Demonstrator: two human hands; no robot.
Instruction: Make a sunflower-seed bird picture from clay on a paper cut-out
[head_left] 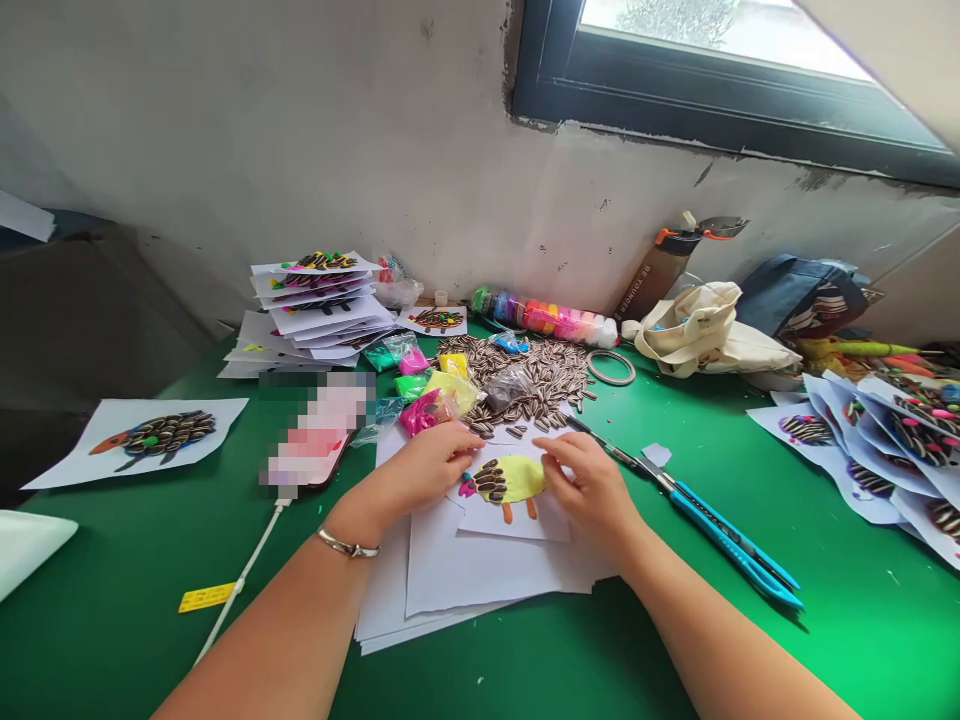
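Observation:
A small white card (480,522) lies on a stack of paper sheets (465,575). On it is a bird-like figure: a yellow-green clay body (523,480), orange clay legs, a pink and blue head, and sunflower seeds (491,482) set in rows at the head end. My left hand (431,462) is by the card's upper left, its fingers pinched together; whatever is between them is hidden. At the figure's right end, my right hand (589,482) has its thumb and index finger apart, close to the clay, with nothing visible between them.
Loose sunflower seeds (551,365) and clay packets (429,410) lie behind the card. A blue cutter (731,545) and tape roll (610,368) are right. A phone (319,430) with cable and a finished card (161,440) are left. Card piles (322,310) stand both sides.

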